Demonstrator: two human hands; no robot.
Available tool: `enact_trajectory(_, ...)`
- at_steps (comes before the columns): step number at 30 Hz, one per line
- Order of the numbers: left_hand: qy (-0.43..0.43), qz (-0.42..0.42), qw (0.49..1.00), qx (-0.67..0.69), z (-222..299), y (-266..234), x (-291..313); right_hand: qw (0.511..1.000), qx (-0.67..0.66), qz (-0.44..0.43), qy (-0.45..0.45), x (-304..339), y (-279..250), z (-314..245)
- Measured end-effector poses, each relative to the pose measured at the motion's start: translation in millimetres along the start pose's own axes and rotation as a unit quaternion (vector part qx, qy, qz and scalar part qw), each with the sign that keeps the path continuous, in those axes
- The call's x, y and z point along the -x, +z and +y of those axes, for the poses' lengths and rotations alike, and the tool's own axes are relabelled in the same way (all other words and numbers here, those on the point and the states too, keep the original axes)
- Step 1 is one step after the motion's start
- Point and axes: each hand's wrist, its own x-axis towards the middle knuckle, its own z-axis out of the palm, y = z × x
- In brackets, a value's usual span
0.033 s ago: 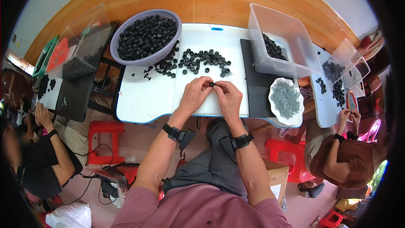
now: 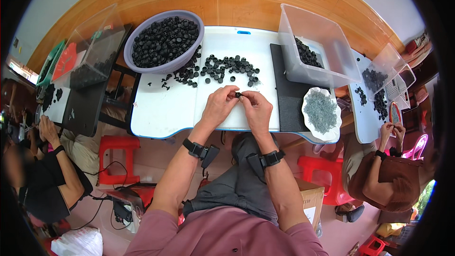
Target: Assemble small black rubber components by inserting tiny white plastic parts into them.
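Note:
Over the front of the white table (image 2: 180,114), my left hand (image 2: 221,103) and my right hand (image 2: 256,107) meet at their fingertips. Between them is a small round black cap (image 2: 238,95), pinched by the left fingers. The right thumb and forefinger press against its other side; whether they hold a second tiny piece is hidden. Just beyond my hands lies a loose group of black caps (image 2: 230,68). To the left, a purple basket (image 2: 163,68) is heaped with similar black pieces.
Right of my hands are a dark mat (image 2: 290,109), a clear plastic bin (image 2: 327,73) with black pieces, and a white scalloped dish (image 2: 335,132) of thin greyish-green pieces. Co-workers sit at tables on both sides. Red stools (image 2: 118,161) stand below.

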Motion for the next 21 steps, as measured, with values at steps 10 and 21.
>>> enact_trajectory(10,-0.055,-0.014,0.998,0.007,2.0,-1.8,2.0,0.999,-0.015,0.020,-0.026,1.2,-4.4,-2.6)
enact_trajectory(21,-0.019,-0.013,1.000,0.000,-0.2,-1.3,1.8,1.000,0.003,0.006,-0.027,0.3,-4.0,-7.6)
